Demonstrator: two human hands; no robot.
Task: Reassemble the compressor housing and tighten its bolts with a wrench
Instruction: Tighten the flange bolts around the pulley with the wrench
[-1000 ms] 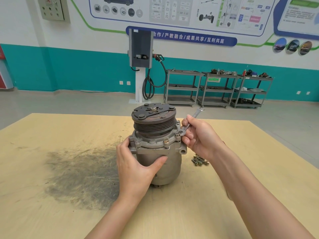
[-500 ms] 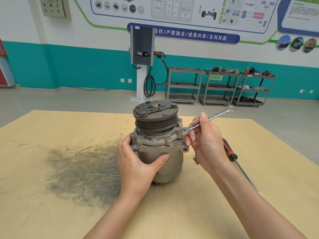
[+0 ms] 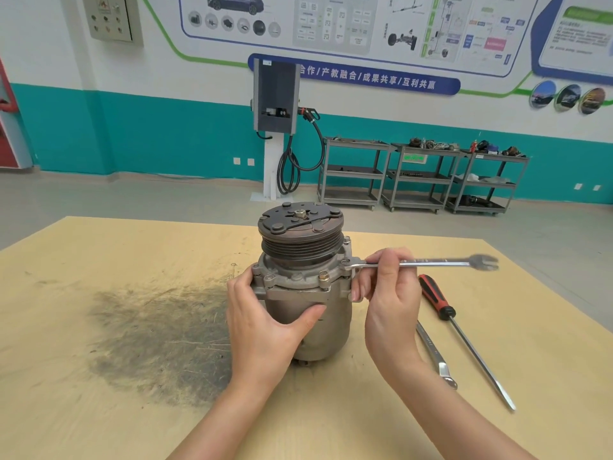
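Plywood table (image 3: 99,260), compressor (image 3: 303,277) upright between both hands, left hand (image 3: 265,323) gripping its body, right hand (image 3: 389,293) pinching the wrench (image 3: 431,263) set on a flange bolt, screwdriver (image 3: 438,300) just right of that hand.

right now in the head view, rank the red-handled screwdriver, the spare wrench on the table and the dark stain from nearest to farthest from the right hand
Measured from the right hand:
1. Spare wrench, lying on the table just right of the wrist.
2. Red-handled screwdriver, a little farther right; its handle is close to call against the wrench.
3. Dark stain, far left, beyond the compressor.
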